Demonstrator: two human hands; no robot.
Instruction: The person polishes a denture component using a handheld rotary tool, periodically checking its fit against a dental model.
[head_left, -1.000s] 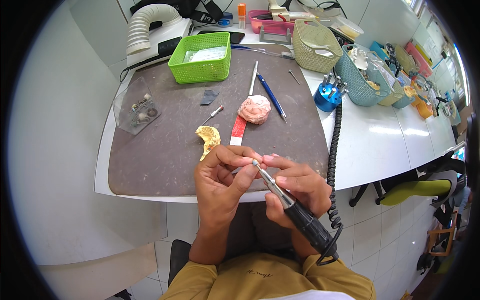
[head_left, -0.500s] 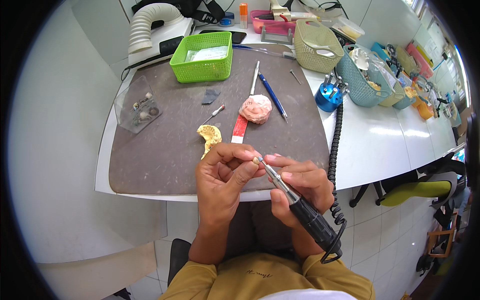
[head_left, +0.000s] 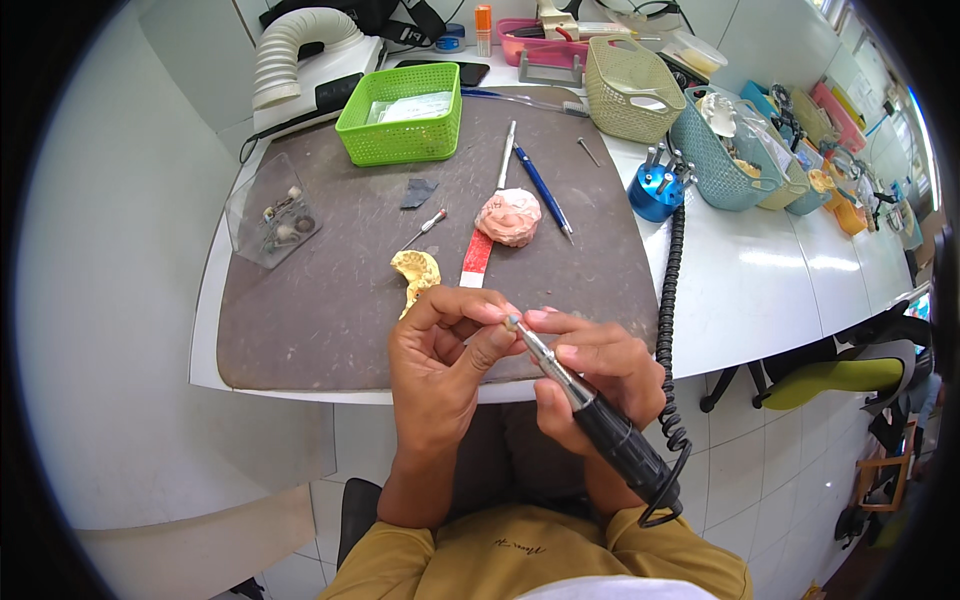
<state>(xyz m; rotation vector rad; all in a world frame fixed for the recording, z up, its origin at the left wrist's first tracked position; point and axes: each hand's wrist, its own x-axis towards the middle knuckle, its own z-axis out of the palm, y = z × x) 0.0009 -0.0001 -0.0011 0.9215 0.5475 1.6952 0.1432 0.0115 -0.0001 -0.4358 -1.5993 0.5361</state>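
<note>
Above the front edge of the desk, my left hand (head_left: 435, 360) pinches a small tooth-coloured dental crown (head_left: 509, 325) between thumb and fingertips. My right hand (head_left: 625, 370) is wrapped round a rotary handpiece (head_left: 622, 438) with a black body and silver nose. Its bluish tip meets the crown, and fingertips of both hands come close together there. Just beyond my left hand lies a yellow dental cast (head_left: 415, 272), partly hidden by that hand. A pink round dental model (head_left: 509, 217) rests farther off, over a red-and-white strip (head_left: 476, 262).
Around the brown mat (head_left: 320, 340) are a blue pen (head_left: 543, 190), a small bur (head_left: 430, 224), a clear box (head_left: 280, 222) and a green basket (head_left: 400, 145). A blue bur stand (head_left: 657, 190) stands right, beside the handpiece's coiled cord (head_left: 668, 320). A white hose (head_left: 290, 60) rises back left.
The handpiece and both hands have shifted very slightly left, and the tip's angle against the crown differs a little. My grips are the same.
</note>
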